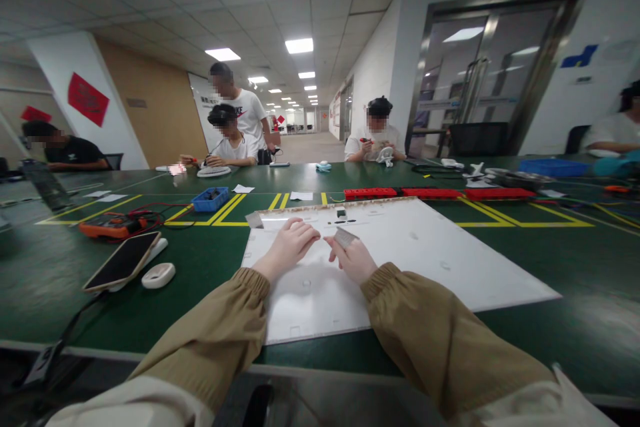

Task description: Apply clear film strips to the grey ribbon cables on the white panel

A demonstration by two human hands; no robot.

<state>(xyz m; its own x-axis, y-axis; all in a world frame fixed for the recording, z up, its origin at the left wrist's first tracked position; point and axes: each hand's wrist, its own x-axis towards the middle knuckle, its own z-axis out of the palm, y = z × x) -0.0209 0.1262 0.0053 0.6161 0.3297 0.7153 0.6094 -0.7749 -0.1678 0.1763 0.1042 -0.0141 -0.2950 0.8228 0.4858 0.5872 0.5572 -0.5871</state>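
Observation:
A large white panel (420, 260) lies flat in front of me, with brownish residue along its far edge. Over its left half, my left hand (290, 247) is closed, fingers bent and pressed together; anything between the fingertips is too small to make out. My right hand (357, 260) faces it a short gap away, thumb and fingers closed on a small flat grey piece (345, 236) that sticks up above the knuckles. Just beyond both hands, a little dark green part (341, 213) and a thin black item (344, 221) rest near the panel's far edge.
On the green table (210, 307) at left are a phone (123, 261), a white ring-shaped object (159, 275), an orange multimeter (113, 225) and a blue bin (211, 199). Red power strips (370, 193) line the panel's far side. Several people sit or stand beyond.

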